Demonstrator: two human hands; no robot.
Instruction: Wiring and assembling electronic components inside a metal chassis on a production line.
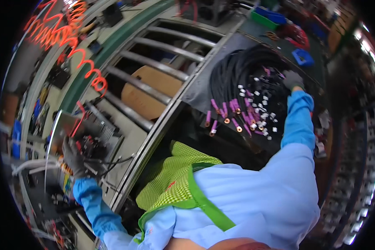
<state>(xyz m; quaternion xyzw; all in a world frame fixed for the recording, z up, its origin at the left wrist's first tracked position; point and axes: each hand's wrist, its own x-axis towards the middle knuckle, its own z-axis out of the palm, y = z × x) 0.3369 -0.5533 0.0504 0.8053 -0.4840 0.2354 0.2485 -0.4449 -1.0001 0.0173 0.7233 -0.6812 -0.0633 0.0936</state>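
Note:
My left hand (73,157), in a grey glove, rests at an opened metal unit (55,135) with wires and dark components inside. Its fingers are stretched out along the unit's edge. On the right, my gloved right hand (293,80) reaches to the far side of a pile of thick black cables (233,71). Its fingers look curled, and what they hold, if anything, is hidden. Pink sleeves with copper ring lugs (239,128) end the cables. Small white pieces (264,102) lie scattered among thinner black leads, close to my right hand.
A roller conveyor (166,46) runs between both work areas, with a brown cardboard piece (148,93) under its rollers. An orange coiled hose (85,62) hangs at the upper left. Beyond the cables are a blue tray (302,57) and a green bin (263,20).

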